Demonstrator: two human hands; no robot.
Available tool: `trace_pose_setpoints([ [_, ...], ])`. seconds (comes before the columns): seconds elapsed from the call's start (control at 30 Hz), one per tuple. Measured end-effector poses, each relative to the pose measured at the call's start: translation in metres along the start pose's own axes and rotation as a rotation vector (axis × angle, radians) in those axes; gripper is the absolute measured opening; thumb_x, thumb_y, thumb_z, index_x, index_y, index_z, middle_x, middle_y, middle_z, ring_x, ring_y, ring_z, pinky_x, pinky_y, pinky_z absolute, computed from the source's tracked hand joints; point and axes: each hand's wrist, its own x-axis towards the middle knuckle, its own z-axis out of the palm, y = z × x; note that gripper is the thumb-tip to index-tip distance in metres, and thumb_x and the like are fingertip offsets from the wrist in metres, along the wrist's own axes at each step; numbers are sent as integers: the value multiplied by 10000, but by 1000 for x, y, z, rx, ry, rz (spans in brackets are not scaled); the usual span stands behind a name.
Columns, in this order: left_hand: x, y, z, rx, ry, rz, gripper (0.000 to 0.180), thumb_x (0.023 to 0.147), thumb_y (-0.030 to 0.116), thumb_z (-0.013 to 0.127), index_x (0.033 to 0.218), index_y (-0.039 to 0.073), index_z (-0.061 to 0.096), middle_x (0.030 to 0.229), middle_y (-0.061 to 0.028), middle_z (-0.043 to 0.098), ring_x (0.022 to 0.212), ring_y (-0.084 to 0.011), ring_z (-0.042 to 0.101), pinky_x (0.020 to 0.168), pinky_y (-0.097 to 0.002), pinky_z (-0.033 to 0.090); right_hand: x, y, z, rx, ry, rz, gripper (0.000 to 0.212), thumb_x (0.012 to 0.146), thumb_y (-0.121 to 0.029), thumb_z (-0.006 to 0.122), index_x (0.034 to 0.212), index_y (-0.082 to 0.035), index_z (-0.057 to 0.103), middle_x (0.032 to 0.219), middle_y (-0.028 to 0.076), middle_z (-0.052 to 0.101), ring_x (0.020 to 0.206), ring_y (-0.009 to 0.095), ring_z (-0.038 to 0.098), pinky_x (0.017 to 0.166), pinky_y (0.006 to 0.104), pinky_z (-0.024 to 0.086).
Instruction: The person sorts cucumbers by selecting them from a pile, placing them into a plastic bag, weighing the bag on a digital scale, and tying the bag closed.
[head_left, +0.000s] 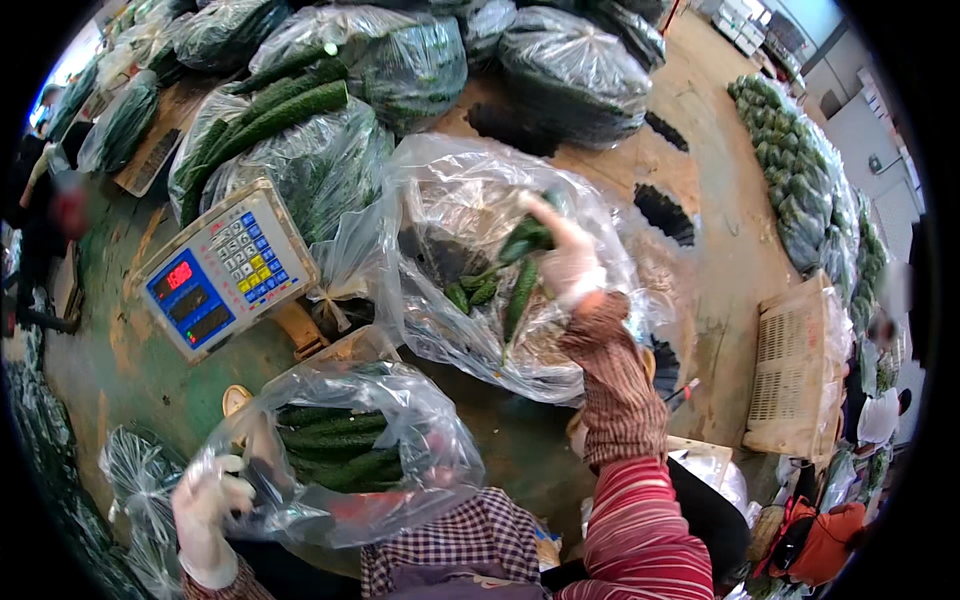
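The right grip (572, 262) holds a cucumber (526, 240); the left grip (208, 508) pinches a clear bag (438, 462), apparently keeping its mouth spread.

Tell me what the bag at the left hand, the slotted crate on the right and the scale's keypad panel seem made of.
Bag: glossy clear plastic film; it wrinkles, glints and is see-through.
Crate: probably rigid, dull moulded plastic, judging by its uniform beige, slotted side.
Keypad panel: likely smooth plastic with a printed face; its pale casing could be metal.
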Motion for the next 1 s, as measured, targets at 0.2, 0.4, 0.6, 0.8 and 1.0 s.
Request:
trace_pose_setpoints([
  [0.2,-47,22,19,444,708,682,113,868,53,511,923,-13,585,887,-77,582,826,-134,533,765,-256,431,-37,-107,-112,1362,425,42,653,748,-172,701,1301,-144,353,927,73,563,695,115,548,586,280,498],
  [0.4,-66,-20,163,-461,-825,231,871,749,160,693,1381,8,112,1404,-145,218,1253,-240,287,1042,-379,224,-121,-204,-81,1866,540,46,592,791,-352,632,1309,-236,369,850,35,538,663,118,480,660,292,404],
  [0.6,-78,-10,161,-1411,-579,226,451,790,319,645,1125,118,422,942,-22,492,934,-201,508,909,-400,415,-184,-248,-45,1781,-51,-245,477,762,-321,672,1146,-144,451,908,59,597,926,224,558,871,404,423],
  [0.8,-89,-20,127,-1371,-533,378,633,786,211,593,1339,115,300,1246,-147,469,1146,-310,455,926,-449,406,-207,-238,-53,1255,-489,-206,673,744,-263,700,1298,-35,391,1271,131,400,1148,243,405,944,344,312],
  [1.0,-85,-29,112,-1206,-547,399,731,726,276,559,1369,118,250,1306,-187,395,1157,-303,435,974,-423,351,-190,-260,-61,691,-522,-585,603,730,-167,690,1260,-51,427,1223,173,465,1130,315,449,970,364,303],
])
